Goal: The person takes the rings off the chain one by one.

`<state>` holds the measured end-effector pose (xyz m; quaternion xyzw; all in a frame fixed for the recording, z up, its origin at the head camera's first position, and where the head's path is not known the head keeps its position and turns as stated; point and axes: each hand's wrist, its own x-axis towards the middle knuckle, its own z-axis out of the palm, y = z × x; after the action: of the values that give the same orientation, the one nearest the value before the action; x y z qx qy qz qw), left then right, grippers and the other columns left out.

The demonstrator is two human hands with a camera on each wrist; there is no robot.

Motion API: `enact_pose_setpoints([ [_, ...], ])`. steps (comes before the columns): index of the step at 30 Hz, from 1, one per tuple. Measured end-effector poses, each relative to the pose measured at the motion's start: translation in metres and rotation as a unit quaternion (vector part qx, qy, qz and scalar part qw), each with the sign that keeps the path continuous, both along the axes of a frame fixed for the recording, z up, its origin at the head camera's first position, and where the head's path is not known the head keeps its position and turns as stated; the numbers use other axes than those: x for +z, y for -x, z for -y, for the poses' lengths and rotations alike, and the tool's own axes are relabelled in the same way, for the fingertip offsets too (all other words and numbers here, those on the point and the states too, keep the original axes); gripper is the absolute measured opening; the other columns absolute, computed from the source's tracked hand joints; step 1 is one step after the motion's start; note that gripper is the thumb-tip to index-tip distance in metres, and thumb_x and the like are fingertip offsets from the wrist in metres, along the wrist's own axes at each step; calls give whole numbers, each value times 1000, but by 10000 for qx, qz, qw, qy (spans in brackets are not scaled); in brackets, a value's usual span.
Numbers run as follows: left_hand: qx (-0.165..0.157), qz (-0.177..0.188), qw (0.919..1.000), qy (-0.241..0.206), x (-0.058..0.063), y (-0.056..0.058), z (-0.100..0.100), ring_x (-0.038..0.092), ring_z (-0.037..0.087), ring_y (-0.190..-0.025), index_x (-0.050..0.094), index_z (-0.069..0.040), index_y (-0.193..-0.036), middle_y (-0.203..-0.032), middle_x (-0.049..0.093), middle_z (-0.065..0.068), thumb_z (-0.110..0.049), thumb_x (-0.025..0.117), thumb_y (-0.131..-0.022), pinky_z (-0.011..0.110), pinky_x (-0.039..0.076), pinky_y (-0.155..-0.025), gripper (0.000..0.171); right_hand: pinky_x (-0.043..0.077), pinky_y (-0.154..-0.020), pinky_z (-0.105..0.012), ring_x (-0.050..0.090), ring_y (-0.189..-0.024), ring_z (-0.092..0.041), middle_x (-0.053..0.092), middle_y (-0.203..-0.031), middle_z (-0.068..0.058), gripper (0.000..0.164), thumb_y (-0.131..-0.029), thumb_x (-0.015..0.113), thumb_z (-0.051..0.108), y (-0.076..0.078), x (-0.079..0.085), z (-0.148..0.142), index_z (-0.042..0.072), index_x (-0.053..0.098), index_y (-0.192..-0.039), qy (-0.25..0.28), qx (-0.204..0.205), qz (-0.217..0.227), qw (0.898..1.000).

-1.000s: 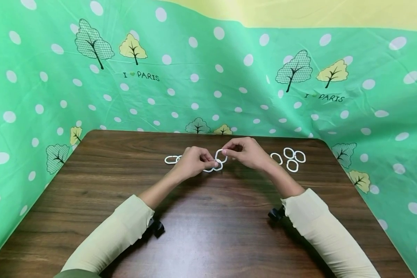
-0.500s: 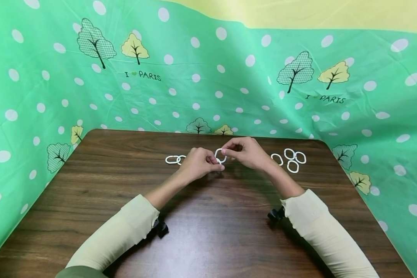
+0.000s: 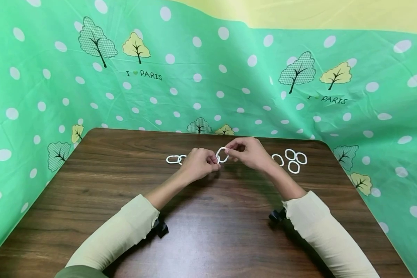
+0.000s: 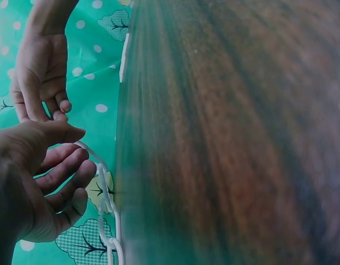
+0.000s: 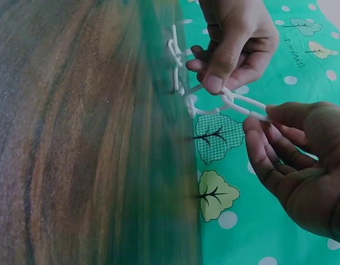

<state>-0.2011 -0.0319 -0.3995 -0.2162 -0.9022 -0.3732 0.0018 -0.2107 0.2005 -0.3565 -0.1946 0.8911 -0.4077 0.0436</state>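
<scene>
Head: link point(image 3: 224, 161) (near table's far edge point(image 3: 160, 133))

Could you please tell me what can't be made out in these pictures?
Head: middle links of the chain, hidden behind the left grip.
Head: whether the loose links have gaps, too small to tell.
Left wrist: the rest of the chain, cut off by the bottom edge.
Left wrist: grain of the table, blurred.
Right wrist: one end of the held link, hidden by the right grip.

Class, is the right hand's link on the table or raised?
Raised: in the right wrist view, the right hand pinches the white link above the tabletop.
</scene>
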Motion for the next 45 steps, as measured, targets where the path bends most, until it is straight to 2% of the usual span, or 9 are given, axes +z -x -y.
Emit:
enact_pose_setpoints([
  [4, -44, 118, 9999, 1, 2, 0, 1, 72, 9, -76, 83, -14, -92, -85, 82, -2, -18, 90, -94, 28, 58, -74, 8, 68, -79, -50, 82, -93, -47, 85, -104, -18, 25, -109, 77, 17, -2, -1, 0, -2, 81, -125, 88, -194, 101, 9997],
  [10, -160, 150, 9998, -16, 4, 1, 2, 72, 10, -79, 84, -13, -97, -87, 82, -2, -15, 87, -94, 29, 58, -77, 4, 69, -83, -51, 83, -94, -44, 83, -110, -23, 29, -108, 75, 11, -1, -5, -3, -1, 77, -135, 248, -289, 230, 9990],
  [13, -176, 98, 9998, -52, 4, 2, 2, 72, 11, -81, 84, -14, -98, -88, 83, -2, -13, 86, -94, 29, 57, -78, 4, 69, -86, -53, 83, -93, -39, 82, -115, -25, 32, -108, 74, 9, -1, -6, -5, 0, 74, -139, 236, -334, 348, 9986],
  [17, -196, 25, 9997, -147, 3, 3, 2, 72, 12, -83, 84, -14, -99, -90, 83, -1, -12, 83, -95, 30, 56, -78, 4, 68, -89, -58, 84, -92, -37, 82, -112, -24, 35, -108, 71, 6, -2, -7, -6, 1, 74, -142, 120, -337, 508, 9981],
  [26, -264, -78, 9991, -330, 5, 5, 4, 72, 14, -88, 84, -12, -103, -98, 82, 3, -15, 81, -101, 30, 58, -81, 5, 71, -83, -47, 86, -93, -40, 79, -120, -35, 31, -111, 71, 8, -2, -11, -7, -10, 74, -135, 434, -304, 1009, 9935],
  [30, -296, -98, 9988, -383, 5, 6, 5, 74, 15, -89, 83, -9, -106, -101, 83, 6, -14, 80, -103, 29, 61, -82, 7, 70, -75, -45, 85, -89, -37, 84, -109, -25, 28, -111, 75, 19, -3, -11, -8, -4, 81, -125, 157, -421, 831, 9955],
  [34, -309, -83, 9985, -442, 5, 6, 5, 77, 17, -91, 83, -7, -110, -101, 85, 7, -14, 79, -105, 31, 63, -83, 9, 63, -67, -35, 81, -84, -37, 84, -90, -13, 28, -108, 79, 33, -5, -13, -10, 6, 86, -115, -309, -638, 575, 9958],
  [37, -303, -75, 9985, -452, 5, 6, 4, 76, 16, -90, 83, -8, -111, -100, 85, 5, -15, 79, -105, 32, 62, -84, 10, 57, -65, -28, 76, -79, -34, 81, -85, -12, 30, -106, 81, 36, -6, -16, -11, 7, 87, -111, -405, -756, 491, 9951],
  [45, -331, -66, 9977, -586, 6, 6, 4, 74, 15, -89, 82, -6, -111, -99, 84, 5, -13, 78, -105, 31, 61, -83, 10, 55, -61, -27, 71, -68, -26, 78, -82, -15, 23, -105, 80, 28, -8, -21, -6, 6, 84, -107, -217, -1008, 542, 9932],
])
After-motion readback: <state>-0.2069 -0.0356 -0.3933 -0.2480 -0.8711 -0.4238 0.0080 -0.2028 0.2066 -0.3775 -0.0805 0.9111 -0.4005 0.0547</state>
